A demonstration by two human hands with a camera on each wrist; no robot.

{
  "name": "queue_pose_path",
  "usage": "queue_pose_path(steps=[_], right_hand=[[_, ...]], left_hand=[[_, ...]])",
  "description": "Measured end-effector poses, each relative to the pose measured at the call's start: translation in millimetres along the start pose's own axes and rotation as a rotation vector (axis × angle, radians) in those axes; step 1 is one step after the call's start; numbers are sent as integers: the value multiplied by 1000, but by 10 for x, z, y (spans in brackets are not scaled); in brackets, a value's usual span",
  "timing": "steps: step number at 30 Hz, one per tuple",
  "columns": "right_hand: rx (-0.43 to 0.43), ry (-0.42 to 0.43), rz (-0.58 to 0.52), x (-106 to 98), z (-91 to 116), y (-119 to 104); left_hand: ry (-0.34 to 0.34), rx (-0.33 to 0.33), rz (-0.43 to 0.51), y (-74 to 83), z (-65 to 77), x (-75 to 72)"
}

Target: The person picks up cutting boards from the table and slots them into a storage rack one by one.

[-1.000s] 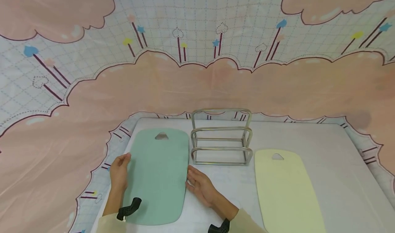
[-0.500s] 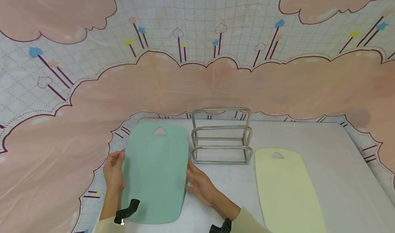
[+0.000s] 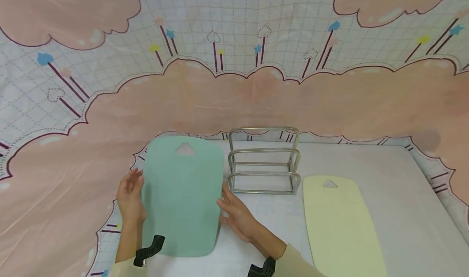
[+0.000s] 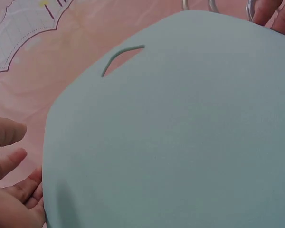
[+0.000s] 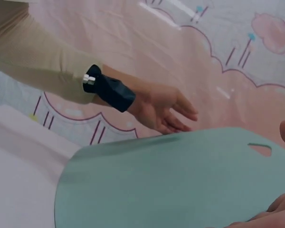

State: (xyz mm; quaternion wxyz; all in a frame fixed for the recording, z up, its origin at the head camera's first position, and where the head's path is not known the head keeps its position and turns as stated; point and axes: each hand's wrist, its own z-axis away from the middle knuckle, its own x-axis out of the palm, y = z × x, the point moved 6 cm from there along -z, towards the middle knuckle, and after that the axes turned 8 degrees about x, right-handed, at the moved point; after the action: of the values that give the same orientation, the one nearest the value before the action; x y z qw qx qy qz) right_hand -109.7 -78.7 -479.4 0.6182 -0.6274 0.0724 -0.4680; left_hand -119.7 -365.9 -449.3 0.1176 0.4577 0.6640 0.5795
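A pale green cutting board (image 3: 183, 199) with a hole near its top stands tilted between both hands, raised from the white surface. My left hand (image 3: 130, 195) touches its left edge with the fingers; in the left wrist view the fingertips (image 4: 35, 183) meet the edge and the other digits stand apart from it. Along the right edge lies my right hand (image 3: 238, 216), its fingers extended and partly hidden by the board. The right wrist view shows the board (image 5: 147, 180) from the side, with the left hand (image 5: 156, 107) beyond it.
A wire rack (image 3: 264, 150) with several metal loops stands just right of the green board. A yellow cutting board (image 3: 340, 224) lies flat at the right on the white surface (image 3: 406, 212). A pink and white patterned cloth (image 3: 293, 102) spreads behind.
The green cutting board has risen and shifted a little left, with its top edge further up the view. Both hands have moved upward along with it; the left hand has also moved left.
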Motion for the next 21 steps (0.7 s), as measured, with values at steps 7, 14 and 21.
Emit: queue_pose_path(steps=[7, 14, 21], right_hand=[[-15, 29, 86, 21, 21, -82], [-85, 43, 212, 31, 5, -168], [-117, 59, 350, 101, 16, -264]], left_hand=[[-29, -54, -124, 80, -50, 71], [-129, -174, -219, 175, -115, 124], [-143, -133, -214, 302, -155, 180]])
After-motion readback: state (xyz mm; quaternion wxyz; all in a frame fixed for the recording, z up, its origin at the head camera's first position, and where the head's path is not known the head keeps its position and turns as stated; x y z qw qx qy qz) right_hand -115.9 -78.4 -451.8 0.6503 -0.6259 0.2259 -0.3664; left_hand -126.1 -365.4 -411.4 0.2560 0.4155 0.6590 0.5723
